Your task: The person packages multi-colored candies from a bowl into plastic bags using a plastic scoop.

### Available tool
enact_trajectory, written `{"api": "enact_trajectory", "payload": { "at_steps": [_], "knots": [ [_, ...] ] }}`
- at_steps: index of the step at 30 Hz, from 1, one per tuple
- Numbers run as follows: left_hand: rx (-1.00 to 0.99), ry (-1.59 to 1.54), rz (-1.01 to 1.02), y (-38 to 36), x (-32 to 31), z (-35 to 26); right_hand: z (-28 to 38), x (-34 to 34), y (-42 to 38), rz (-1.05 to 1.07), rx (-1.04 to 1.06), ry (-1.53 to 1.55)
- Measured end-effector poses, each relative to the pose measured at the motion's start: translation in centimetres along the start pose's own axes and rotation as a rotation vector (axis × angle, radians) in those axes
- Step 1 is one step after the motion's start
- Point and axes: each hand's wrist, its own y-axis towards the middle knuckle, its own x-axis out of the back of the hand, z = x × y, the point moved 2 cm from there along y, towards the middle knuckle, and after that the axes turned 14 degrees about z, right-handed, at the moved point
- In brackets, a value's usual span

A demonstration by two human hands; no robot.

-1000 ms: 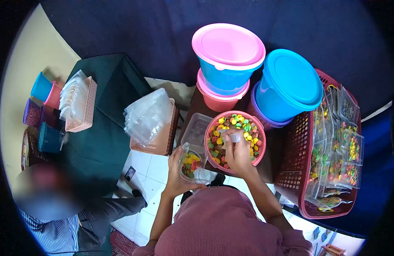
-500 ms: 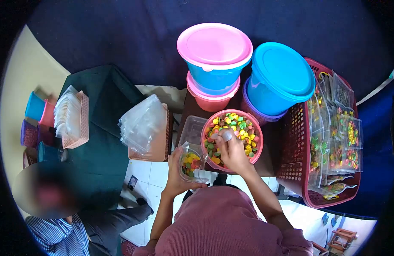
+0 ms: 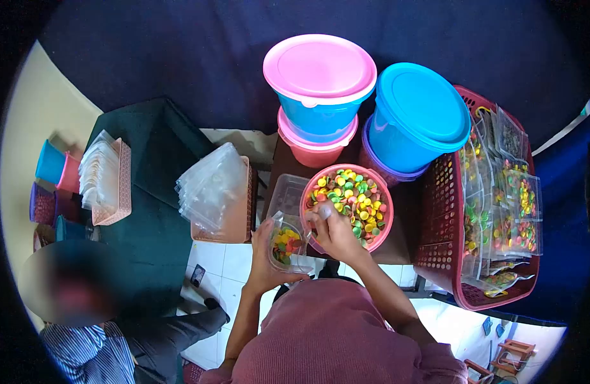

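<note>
My left hand [image 3: 264, 259] is wrapped round a clear plastic bag [image 3: 287, 246] with yellow, red and green round pieces in its lower part. My right hand [image 3: 333, 233] has its fingers closed over the left side of a pink tub [image 3: 389, 224] full of the same colourful pieces, close to the bag's opening. A greyish, shiny thing shows at the fingers, perhaps a small scoop; I cannot make it out. Behind the bag lies a clear plastic tray [image 3: 287, 191].
Lidded tubs, pink-topped [image 3: 320, 67] and blue [image 3: 423, 109], stand behind. A red basket [image 3: 439, 224] of filled bags is at right. Empty bags [image 3: 212, 185] fill a basket at left; another basket [image 3: 123, 185] stands farther left. A seated person [image 3: 90, 352] is at lower left.
My right hand has moved left across the pink tub, from its middle towards the bag. My left hand and the bag have stayed nearly in place.
</note>
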Motion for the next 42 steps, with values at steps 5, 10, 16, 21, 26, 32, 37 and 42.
{"api": "enact_trajectory", "payload": {
  "at_steps": [5, 10, 16, 21, 26, 32, 37, 42],
  "knots": [
    [0.004, 0.112, -0.017, -0.5, 0.0, -0.5, 0.6, 2.4, -1.1, 0.094, -0.148, -0.052],
    [0.043, 0.07, -0.05, -0.9, -0.6, -0.6, 1.3, 2.7, -2.3, 0.25, 0.033, -0.01],
    [0.074, 0.058, -0.061, -1.4, -0.9, -0.9, -0.5, 5.9, -1.0, 0.051, -0.05, 0.076],
    [0.082, 0.102, -0.042, -1.3, -1.4, -0.9, -1.4, 2.7, 1.2, -0.154, 0.132, 0.059],
    [0.041, 0.117, -0.021, -0.7, -1.1, -1.8, -2.6, 1.3, 2.0, -0.104, 0.05, 0.075],
    [0.027, 0.132, 0.012, -0.2, -1.1, -1.9, -1.1, 1.6, 3.1, -0.209, 0.064, -0.089],
    [-0.003, 0.153, 0.064, 0.2, -0.6, -1.6, -1.5, 1.0, 2.9, -0.237, -0.013, 0.008],
    [-0.023, 0.093, 0.047, 0.0, 0.2, -0.9, -1.1, 3.9, 3.4, -0.406, -0.029, -0.015]
  ]
}}
